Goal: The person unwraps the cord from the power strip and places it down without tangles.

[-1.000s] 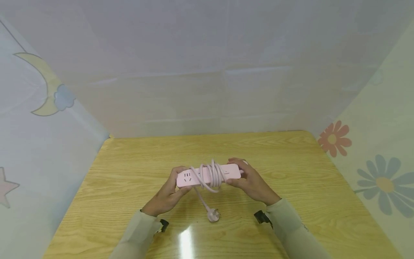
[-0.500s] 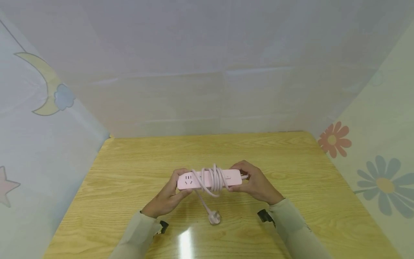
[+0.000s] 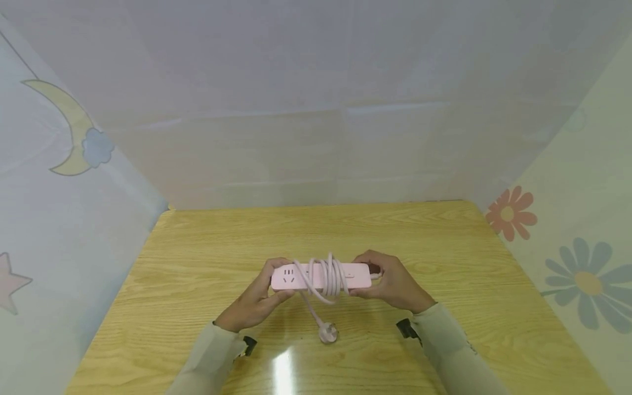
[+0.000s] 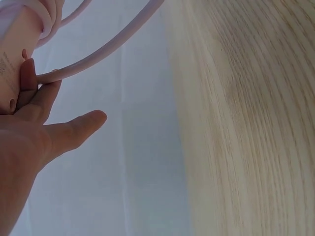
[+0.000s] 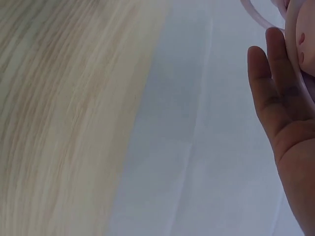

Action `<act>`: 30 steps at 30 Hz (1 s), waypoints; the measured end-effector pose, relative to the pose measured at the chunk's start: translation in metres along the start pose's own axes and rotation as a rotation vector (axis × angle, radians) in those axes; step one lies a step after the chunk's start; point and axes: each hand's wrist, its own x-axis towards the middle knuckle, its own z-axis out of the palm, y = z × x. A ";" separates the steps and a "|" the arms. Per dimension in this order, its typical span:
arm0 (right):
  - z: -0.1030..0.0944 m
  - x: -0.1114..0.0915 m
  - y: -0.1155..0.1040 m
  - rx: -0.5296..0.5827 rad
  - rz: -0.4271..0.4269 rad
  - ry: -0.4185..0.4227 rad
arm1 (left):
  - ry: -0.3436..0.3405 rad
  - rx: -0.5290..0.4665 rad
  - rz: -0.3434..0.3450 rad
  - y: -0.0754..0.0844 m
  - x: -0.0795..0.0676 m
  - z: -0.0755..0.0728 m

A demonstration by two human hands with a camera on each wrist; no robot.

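Note:
A pink power strip (image 3: 360,281) is held level above the table, its sockets facing up. Its pale pink cord (image 3: 332,278) is wound several times round the middle, and the plug (image 3: 328,332) hangs from a short free length below. My left hand (image 3: 257,299) grips the left end, thumb on the near edge and fingers at the far edge. Round the right end, my right hand (image 3: 395,282) holds in the same way, beside the cord's outlet. In the left wrist view, a stretch of cord (image 4: 113,46) runs to the fingertips. The right wrist view shows the fingers (image 5: 280,64) under the strip, along the cord.
The wood-grain table (image 3: 197,247) lies under both hands. Pale hanging sheets (image 3: 316,148) enclose its back and sides, printed with a moon and flowers. Small black devices (image 3: 407,329) sit at both wrists.
The power strip has come slightly down and to the right, and its raised right end has lowered to level. My right hand moved down with it; the left stayed nearly still.

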 end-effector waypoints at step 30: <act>-0.003 0.002 -0.005 -0.100 -0.224 0.011 | 0.132 0.210 -0.101 -0.006 0.008 -0.011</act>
